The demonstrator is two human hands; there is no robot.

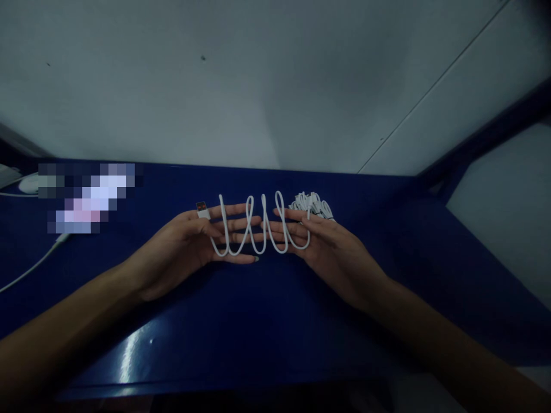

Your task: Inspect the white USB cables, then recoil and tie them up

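Note:
A white USB cable (248, 223) stretches in loose, wavy coils between my two hands, above the blue table. My left hand (189, 241) pinches it near one end under the thumb, and the flat USB plug (202, 209) sticks up beside the index finger. At the other end of the coils, my right hand (329, 244) has its thumb and forefinger on the cable. The fingers of both hands extend behind the loops, their tips close together in the middle. The cable's other plug is not visible. Just beyond the right fingers lies a pile of bundled white cables (314, 203).
The blue table (241, 332) reaches back to a pale wall (215, 103). At the left lies a blurred-out bright object (94, 201) with a white cord (34, 269) running from it. A white rounded item (29, 183) sits behind it. A blue frame post (482, 137) rises at the right.

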